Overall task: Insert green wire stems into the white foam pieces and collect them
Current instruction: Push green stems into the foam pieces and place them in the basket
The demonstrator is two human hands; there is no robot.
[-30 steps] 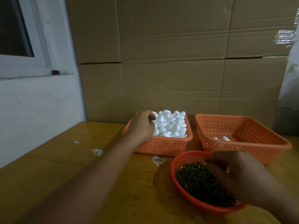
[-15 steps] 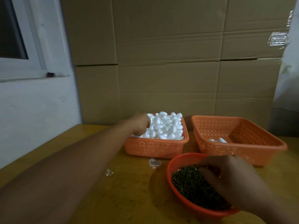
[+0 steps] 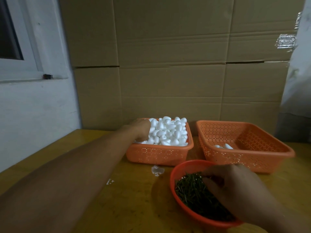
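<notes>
Head view: the white foam pieces (image 3: 168, 132) are heaped in the left of two orange perforated baskets (image 3: 158, 154), too many to count. The left hand (image 3: 142, 130) reaches into that heap at its left side, fingers curled down among the pieces; whether it grips one I cannot tell. The second basket (image 3: 244, 148), just to the right, holds two or three foam pieces (image 3: 223, 146) lying at its near left corner. The green wire stems (image 3: 191, 190) lie in a dense pile, uncountable, in one round red-orange bowl (image 3: 173, 175) in front of the baskets. The right hand (image 3: 235, 190) hovers over the bowl with fingers bent down onto the stems; the fingertips are blurred, so I cannot tell whether they pinch a stem or are merely together. All three containers stand on a yellowish wooden tabletop (image 3: 134, 199). Two white scraps lie on it: a larger one (image 3: 157, 170) just in front of the left basket and a smaller one (image 3: 109, 181) nearer the left forearm. Behind stands a wall of brown cardboard boxes (image 3: 168, 64) with one patch of shiny tape (image 3: 286, 41) at upper right. A white window frame (image 3: 20, 64) is at far left. No writing or label can be read anywhere.
</notes>
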